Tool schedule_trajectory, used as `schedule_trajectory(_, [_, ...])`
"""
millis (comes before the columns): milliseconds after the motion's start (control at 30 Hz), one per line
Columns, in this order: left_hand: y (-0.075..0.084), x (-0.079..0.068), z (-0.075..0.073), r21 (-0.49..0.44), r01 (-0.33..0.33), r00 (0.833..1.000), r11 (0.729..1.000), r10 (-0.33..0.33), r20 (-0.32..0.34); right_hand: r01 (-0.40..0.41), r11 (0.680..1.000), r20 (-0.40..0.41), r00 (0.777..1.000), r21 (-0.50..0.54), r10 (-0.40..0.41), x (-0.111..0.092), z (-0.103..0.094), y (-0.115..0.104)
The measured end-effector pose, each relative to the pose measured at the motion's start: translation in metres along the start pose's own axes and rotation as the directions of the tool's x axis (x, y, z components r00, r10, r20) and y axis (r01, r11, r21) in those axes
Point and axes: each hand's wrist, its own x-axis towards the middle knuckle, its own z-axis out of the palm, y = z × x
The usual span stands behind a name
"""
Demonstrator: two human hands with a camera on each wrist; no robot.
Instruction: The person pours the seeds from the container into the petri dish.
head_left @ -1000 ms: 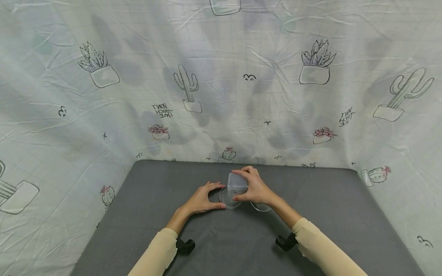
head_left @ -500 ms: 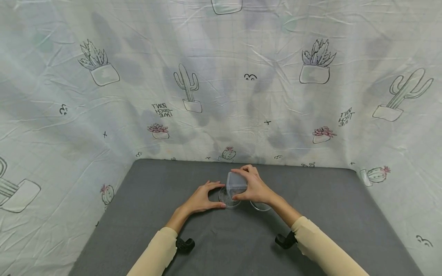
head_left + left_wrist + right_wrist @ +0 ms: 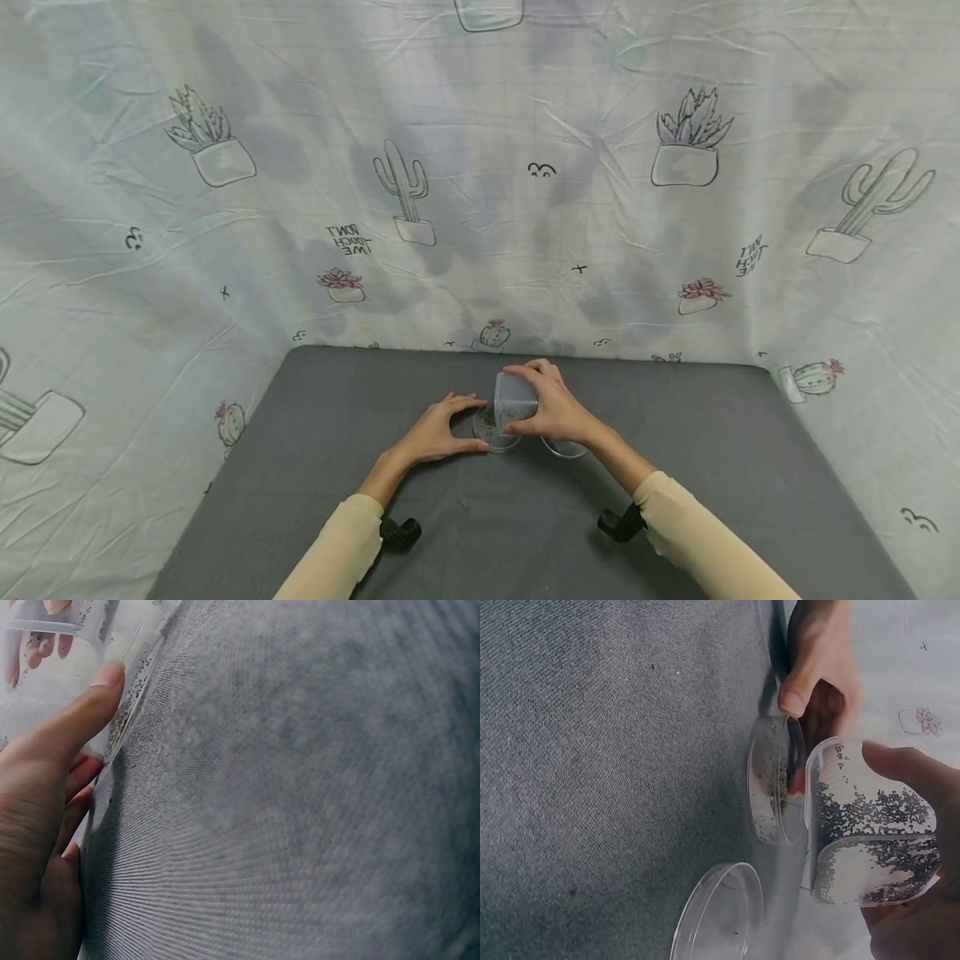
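In the head view, my left hand (image 3: pixel 437 432) holds a round clear petri dish (image 3: pixel 500 449) by its side, thumb on the near edge and fingers on the far edge. My right hand (image 3: pixel 555 410) grips a clear plastic box (image 3: pixel 514 395), tilted on its side above the dish. The right wrist view shows many small dark grains clinging inside the box (image 3: pixel 874 814) and some brownish grains in the petri dish (image 3: pixel 760 776). Grains also line the dish wall (image 3: pixel 135 694) in the left wrist view. Part of the dish is hidden behind the box.
A second round clear dish or lid (image 3: pixel 564 456) lies on the grey cloth just right of the first, partly under my right forearm. A few stray specks dot the grey tabletop (image 3: pixel 465 533). A cactus-print curtain (image 3: pixel 480 250) surrounds the table on the far side and both flanks.
More dark grains show in the petri dish than a second ago. The box's tilt has shifted slightly; both hands stay in nearly the same place.
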Motion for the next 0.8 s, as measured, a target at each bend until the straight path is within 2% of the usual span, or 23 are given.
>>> schedule_trajectory(267, [-0.004, -0.001, 0.0, 0.019, -0.05, 0.999, 0.999, 0.051, -0.019, 0.015, 1.0, -0.001, 1.0, 0.025, -0.015, -0.005, -0.005, 0.002])
schedule_trajectory(567, [-0.001, -0.002, 0.001, 0.015, -0.078, 0.996, 0.997, 0.079, -0.033, 0.036, 0.998, -0.067, 0.997, 0.058, -0.032, -0.018, -0.019, 0.012])
schedule_trajectory(800, [-0.002, -0.007, 0.001, -0.008, -0.081, 0.996, 0.997, 0.081, -0.024, -0.019, 0.992, -0.133, 0.99, 0.124, 0.035, -0.032, -0.039, 0.023])
